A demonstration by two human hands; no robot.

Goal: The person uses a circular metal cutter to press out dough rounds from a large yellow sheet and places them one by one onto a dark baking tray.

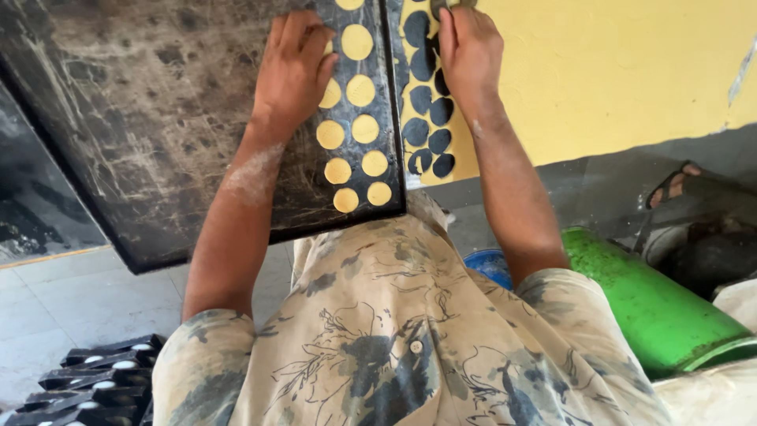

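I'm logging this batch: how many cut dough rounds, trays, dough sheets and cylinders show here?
Flat round yellow dough discs: 10 in view; the left hand may hide more
Large dark metal baking tray: 1
Rolled yellow dough sheet: 1
Green metal cylinder: 1
Total: 13
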